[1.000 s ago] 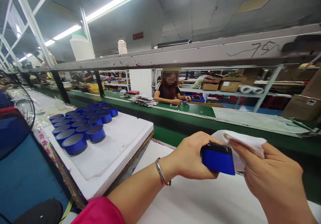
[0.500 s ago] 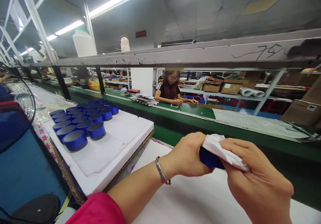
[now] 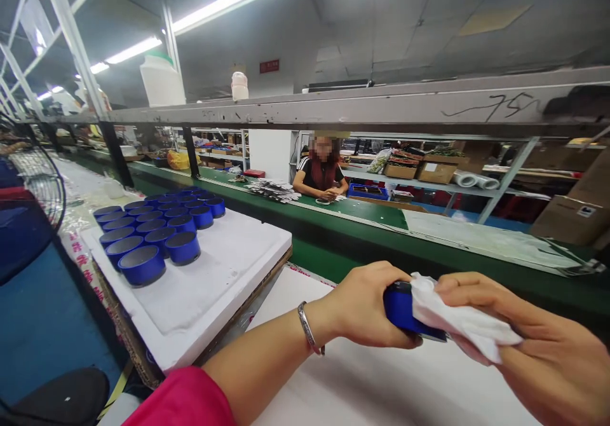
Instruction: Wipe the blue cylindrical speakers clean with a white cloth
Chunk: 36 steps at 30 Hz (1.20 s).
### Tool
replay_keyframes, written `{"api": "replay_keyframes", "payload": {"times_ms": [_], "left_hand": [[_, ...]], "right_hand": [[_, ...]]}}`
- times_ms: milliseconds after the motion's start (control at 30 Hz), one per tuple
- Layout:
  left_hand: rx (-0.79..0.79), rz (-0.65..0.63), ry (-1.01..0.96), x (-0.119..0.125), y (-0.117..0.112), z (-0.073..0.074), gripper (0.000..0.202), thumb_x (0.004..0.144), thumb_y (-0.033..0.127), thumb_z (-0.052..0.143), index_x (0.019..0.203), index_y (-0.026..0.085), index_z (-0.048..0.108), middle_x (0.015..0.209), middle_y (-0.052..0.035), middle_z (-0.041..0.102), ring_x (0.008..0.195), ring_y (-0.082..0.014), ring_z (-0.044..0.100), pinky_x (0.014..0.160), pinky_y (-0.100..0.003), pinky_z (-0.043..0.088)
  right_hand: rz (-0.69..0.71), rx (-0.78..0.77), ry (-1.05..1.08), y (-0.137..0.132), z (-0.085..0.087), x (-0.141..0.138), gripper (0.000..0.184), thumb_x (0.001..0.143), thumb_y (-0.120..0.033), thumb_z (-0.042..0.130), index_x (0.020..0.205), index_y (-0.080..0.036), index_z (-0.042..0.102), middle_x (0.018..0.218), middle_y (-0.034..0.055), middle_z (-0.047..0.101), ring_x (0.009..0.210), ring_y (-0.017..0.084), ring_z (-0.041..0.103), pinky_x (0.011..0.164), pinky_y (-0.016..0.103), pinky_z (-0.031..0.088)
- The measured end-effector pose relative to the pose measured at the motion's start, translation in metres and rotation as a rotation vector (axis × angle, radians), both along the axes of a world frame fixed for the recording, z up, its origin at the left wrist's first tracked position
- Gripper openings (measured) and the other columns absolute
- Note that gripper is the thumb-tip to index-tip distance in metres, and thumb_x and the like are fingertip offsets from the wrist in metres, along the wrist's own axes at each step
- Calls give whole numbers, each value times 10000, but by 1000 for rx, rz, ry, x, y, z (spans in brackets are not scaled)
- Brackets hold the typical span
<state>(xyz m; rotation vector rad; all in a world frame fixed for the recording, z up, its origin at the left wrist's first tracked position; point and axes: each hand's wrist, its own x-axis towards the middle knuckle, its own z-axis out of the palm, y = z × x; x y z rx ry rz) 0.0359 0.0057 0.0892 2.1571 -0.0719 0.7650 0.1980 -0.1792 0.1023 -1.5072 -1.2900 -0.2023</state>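
Note:
My left hand (image 3: pixel 369 305) is closed round a blue cylindrical speaker (image 3: pixel 399 306), held tilted above a white work surface (image 3: pixel 352 388). A silver bracelet circles the left wrist. Pinched in my right hand (image 3: pixel 534 330) is a crumpled white cloth (image 3: pixel 462 315), which lies against the speaker's right side and hides part of it. To the left, several more blue cylinders with dark grey tops (image 3: pixel 142 265) stand upright in close rows on a white foam board (image 3: pixel 229 286).
A green conveyor belt (image 3: pixel 314 248) runs past the far side of the work surface. Across it sits a co-worker (image 3: pixel 321 175), hands together over the belt. Above runs a grey shelf beam (image 3: pixel 333 105) bearing white bottles (image 3: pixel 162 81). A dark stool seat (image 3: pixel 61 397) is at lower left.
My right hand and the cloth have moved right and slightly down, uncovering more of the blue speaker. My left hand has dropped slightly. The co-worker's hands have come together.

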Motion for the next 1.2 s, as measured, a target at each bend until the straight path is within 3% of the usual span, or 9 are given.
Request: {"api": "replay_keyframes", "payload": {"times_ms": [133, 233, 367, 533, 700, 800, 900, 1033, 1200], "left_hand": [[23, 24, -2, 1, -4, -1, 397, 670, 344, 978, 940, 230, 710, 990, -36, 707, 914, -253, 731, 864, -353, 674], [12, 33, 9, 0, -8, -1, 355, 683, 313, 918, 949, 236, 696, 991, -38, 683, 945, -267, 714, 886, -368, 653], [7, -15, 27, 3, -9, -3, 363, 651, 319, 926, 852, 237, 636, 938, -32, 639, 916, -260, 685, 890, -380, 639], [-72, -17, 88, 3, -12, -6, 423, 625, 348, 971, 833, 242, 619, 924, -6, 628, 832, -223, 661, 774, -337, 607], [-54, 82, 47, 0, -12, -5, 361, 684, 322, 902, 936, 233, 659, 995, -35, 657, 926, -257, 690, 859, -361, 629], [-24, 93, 64, 1, -9, -5, 375, 681, 330, 905, 980, 225, 705, 1007, -40, 664, 932, -262, 690, 896, -383, 643], [-46, 52, 57, 1, -3, -3, 441, 662, 348, 932, 1055, 232, 770, 1072, -46, 699, 990, -274, 708, 991, -417, 653], [-74, 35, 8, -3, 6, 3, 532, 641, 337, 944, 1141, 232, 794, 1157, -59, 733, 1082, -294, 735, 1100, -449, 641], [65, 108, 30, 1, 4, -2, 382, 663, 276, 892, 1009, 213, 744, 1039, -61, 727, 1015, -305, 743, 946, -415, 676]], "right_hand": [[-126, 139, -78, 15, 1, -41, 157, 864, -396, 762, 904, -335, 900, 1014, 52, 826, 853, 245, 790, 782, 309, 679], [-262, 84, 11, 20, 4, -47, 256, 840, -526, 781, 884, -303, 899, 985, 58, 835, 792, 233, 758, 698, 284, 637], [-152, -140, 199, 8, 14, -21, 334, 613, -545, 812, 803, -288, 908, 908, 74, 824, 666, 249, 711, 513, 287, 536], [-25, -156, 149, 4, 15, -19, 197, 656, -475, 814, 715, -292, 859, 874, 73, 781, 656, 216, 644, 483, 280, 466], [-286, 128, 110, 32, -1, -58, 293, 839, -560, 797, 864, -279, 877, 914, 66, 775, 779, 218, 678, 766, 320, 612], [-428, 129, 320, 39, -2, -56, 455, 698, -678, 873, 864, -254, 879, 792, 67, 709, 703, 245, 650, 646, 363, 573], [-230, -50, 622, 28, 4, -31, 572, 420, -637, 988, 806, -231, 871, 735, 74, 679, 589, 235, 568, 479, 358, 437], [78, -158, 417, 16, 7, -26, 303, 584, -505, 965, 695, -258, 828, 787, 78, 701, 623, 221, 584, 524, 350, 463], [-333, 141, 223, 36, -3, -61, 339, 709, -605, 872, 833, -290, 861, 857, 54, 725, 718, 213, 595, 647, 345, 530]]}}
